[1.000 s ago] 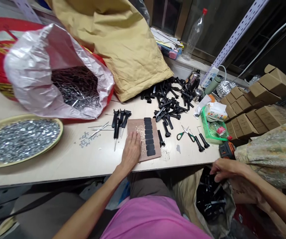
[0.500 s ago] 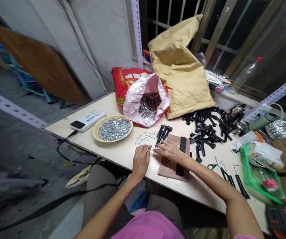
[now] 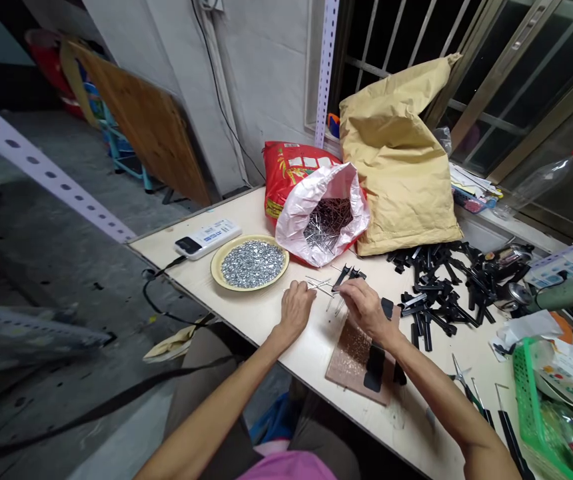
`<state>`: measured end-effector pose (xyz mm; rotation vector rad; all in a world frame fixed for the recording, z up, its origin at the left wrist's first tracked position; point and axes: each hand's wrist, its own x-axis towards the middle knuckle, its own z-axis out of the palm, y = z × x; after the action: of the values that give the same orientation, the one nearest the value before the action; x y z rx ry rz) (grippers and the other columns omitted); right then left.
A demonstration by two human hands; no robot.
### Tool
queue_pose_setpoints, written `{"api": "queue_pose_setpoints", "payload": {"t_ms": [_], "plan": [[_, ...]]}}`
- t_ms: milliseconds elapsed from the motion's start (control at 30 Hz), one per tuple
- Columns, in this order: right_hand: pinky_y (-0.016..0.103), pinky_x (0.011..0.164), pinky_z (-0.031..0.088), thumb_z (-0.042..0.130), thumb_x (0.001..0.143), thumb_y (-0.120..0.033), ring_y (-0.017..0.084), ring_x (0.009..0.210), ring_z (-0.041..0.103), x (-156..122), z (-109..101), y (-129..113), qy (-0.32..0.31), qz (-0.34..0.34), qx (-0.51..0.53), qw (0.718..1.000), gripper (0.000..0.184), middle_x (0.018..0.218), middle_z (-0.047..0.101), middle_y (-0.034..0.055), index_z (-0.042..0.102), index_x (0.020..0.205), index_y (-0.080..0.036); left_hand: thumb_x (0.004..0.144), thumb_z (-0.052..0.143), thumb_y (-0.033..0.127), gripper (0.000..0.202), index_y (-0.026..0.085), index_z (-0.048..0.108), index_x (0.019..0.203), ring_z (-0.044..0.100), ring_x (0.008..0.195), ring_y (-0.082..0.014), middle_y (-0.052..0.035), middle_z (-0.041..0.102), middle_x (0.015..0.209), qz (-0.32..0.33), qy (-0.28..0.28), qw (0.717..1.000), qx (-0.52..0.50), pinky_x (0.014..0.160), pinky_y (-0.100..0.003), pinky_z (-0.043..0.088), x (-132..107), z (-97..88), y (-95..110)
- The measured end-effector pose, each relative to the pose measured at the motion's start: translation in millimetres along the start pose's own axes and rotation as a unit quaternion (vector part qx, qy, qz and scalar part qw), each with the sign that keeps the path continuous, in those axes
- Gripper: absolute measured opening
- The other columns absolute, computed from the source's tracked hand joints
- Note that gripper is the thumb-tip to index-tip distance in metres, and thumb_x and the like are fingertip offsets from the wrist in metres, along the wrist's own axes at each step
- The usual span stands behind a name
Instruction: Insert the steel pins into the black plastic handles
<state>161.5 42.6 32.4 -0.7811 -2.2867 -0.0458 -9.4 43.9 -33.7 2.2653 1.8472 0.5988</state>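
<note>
My left hand (image 3: 296, 309) is closed above the table, fingertips pinched, beside several thin metal pins (image 3: 321, 285) that lie crossed. What its fingers hold, if anything, is too small to make out. Over the far left corner of a brown board (image 3: 349, 353), my right hand (image 3: 366, 311) is closed with bent fingers at the near end of a few black plastic parts (image 3: 350, 273). Its fingertips are partly hidden, so I cannot see what they grip. Dark rectangular pads (image 3: 374, 368) lie along the board's right side.
A yellow plate (image 3: 215, 272) of small silvery pieces stands left, near a white device (image 3: 209, 239). Behind are an open red bag (image 3: 279, 177) of metal pins and a paper sack (image 3: 406, 180). Black parts (image 3: 436, 293), scissors (image 3: 461, 377) and a green basket (image 3: 526, 393) lie right.
The camera view has turned left, shifting the scene rightward. My right hand has moved away from me, from the board's left edge to the black parts. My left hand has moved slightly toward the pins.
</note>
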Motion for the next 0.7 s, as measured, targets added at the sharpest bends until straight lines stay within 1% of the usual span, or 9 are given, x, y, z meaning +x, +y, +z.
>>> {"api": "queue_pose_setpoints", "payload": {"t_ms": [100, 200, 233, 267, 300, 400, 467, 567, 700], "plan": [[0.029, 0.071, 0.051, 0.041, 0.094, -0.015, 0.016, 0.081, 0.06, -3, -6, -12, 0.026, 0.081, 0.044, 0.995, 0.022, 0.088, 0.065, 0.0069, 0.058, 0.106, -0.019, 0.084, 0.045, 0.014, 0.025, 0.02, 0.068, 0.075, 0.051, 0.087, -0.0271, -0.011, 0.063, 0.082, -0.016, 0.002, 0.998, -0.053, 0.069, -0.036, 0.04, 5, 1.5, -1], [0.031, 0.074, 0.051, 0.044, 0.092, -0.016, 0.017, 0.081, 0.061, -15, -5, -21, 0.023, 0.185, 0.073, 0.98, 0.023, 0.089, 0.066, 0.0062, 0.06, 0.108, -0.02, 0.079, 0.05, 0.014, 0.02, 0.018, 0.067, 0.07, 0.054, 0.087, -0.0264, -0.0106, 0.065, 0.079, -0.066, 0.017, 0.978, -0.195, 0.074, -0.037, 0.042, 6, -0.4, -4], [0.031, 0.075, 0.051, 0.045, 0.091, -0.015, 0.017, 0.082, 0.061, -19, -3, -23, 0.018, 0.214, 0.085, 0.973, 0.023, 0.089, 0.066, 0.0059, 0.061, 0.107, -0.02, 0.077, 0.053, 0.017, 0.016, 0.018, 0.067, 0.069, 0.055, 0.084, -0.0254, -0.0096, 0.066, 0.078, -0.093, 0.014, 0.958, -0.27, 0.074, -0.036, 0.042, 5, -2.1, -4], [0.03, 0.075, 0.05, 0.046, 0.09, -0.015, 0.017, 0.081, 0.061, -23, -2, -26, 0.012, 0.237, 0.099, 0.966, 0.023, 0.089, 0.065, 0.0055, 0.063, 0.106, -0.02, 0.076, 0.057, 0.021, 0.013, 0.018, 0.068, 0.07, 0.057, 0.08, -0.0238, -0.0083, 0.066, 0.076, -0.124, 0.004, 0.927, -0.353, 0.072, -0.035, 0.044, 4, -4.2, -4], [0.029, 0.073, 0.05, 0.047, 0.09, -0.015, 0.016, 0.08, 0.061, -26, 0, -29, 0.007, 0.254, 0.113, 0.961, 0.024, 0.087, 0.064, 0.0049, 0.065, 0.104, -0.02, 0.073, 0.061, 0.027, 0.013, 0.017, 0.068, 0.072, 0.058, 0.076, -0.0218, -0.007, 0.067, 0.074, -0.159, -0.01, 0.885, -0.437, 0.07, -0.034, 0.044, 2, -6.7, -3], [0.026, 0.066, 0.048, 0.047, 0.089, -0.016, 0.014, 0.072, 0.057, -32, 4, -37, 0.001, 0.278, 0.14, 0.95, 0.026, 0.078, 0.057, 0.0027, 0.068, 0.104, -0.021, 0.059, 0.075, 0.041, 0.032, 0.015, 0.071, 0.076, 0.057, 0.064, -0.0156, -0.0044, 0.068, 0.071, -0.24, -0.045, 0.74, -0.627, 0.063, -0.029, 0.046, -5, -16.1, 5], [0.025, 0.064, 0.047, 0.047, 0.089, -0.015, 0.013, 0.069, 0.054, -34, 6, -42, -0.002, 0.28, 0.147, 0.949, 0.029, 0.075, 0.053, 0.0014, 0.068, 0.107, -0.023, 0.047, 0.082, 0.04, 0.039, 0.014, 0.071, 0.074, 0.056, 0.06, -0.0122, -0.0031, 0.068, 0.069, -0.261, -0.043, 0.677, -0.687, 0.063, -0.027, 0.046, -10, -23.2, 14], [0.025, 0.064, 0.046, 0.045, 0.09, -0.014, 0.013, 0.069, 0.052, -35, 7, -45, -0.005, 0.279, 0.14, 0.95, 0.032, 0.074, 0.049, 0.0007, 0.065, 0.113, -0.024, 0.041, 0.086, 0.035, 0.039, 0.014, 0.072, 0.071, 0.055, 0.056, -0.0088, -0.0015, 0.068, 0.068, -0.266, -0.039, 0.636, -0.724, 0.063, -0.025, 0.048, -14, -32.5, 29], [0.025, 0.063, 0.046, 0.044, 0.089, -0.013, 0.014, 0.069, 0.051, -38, 4, -45, -0.012, 0.274, 0.094, 0.957, 0.033, 0.075, 0.049, 0.001, 0.064, 0.114, -0.023, 0.045, 0.085, 0.033, 0.036, 0.014, 0.072, 0.073, 0.056, 0.057, -0.0089, -0.0004, 0.067, 0.066, -0.249, -0.047, 0.627, -0.736, 0.066, -0.026, 0.05, -18, -38.4, 40]]}}
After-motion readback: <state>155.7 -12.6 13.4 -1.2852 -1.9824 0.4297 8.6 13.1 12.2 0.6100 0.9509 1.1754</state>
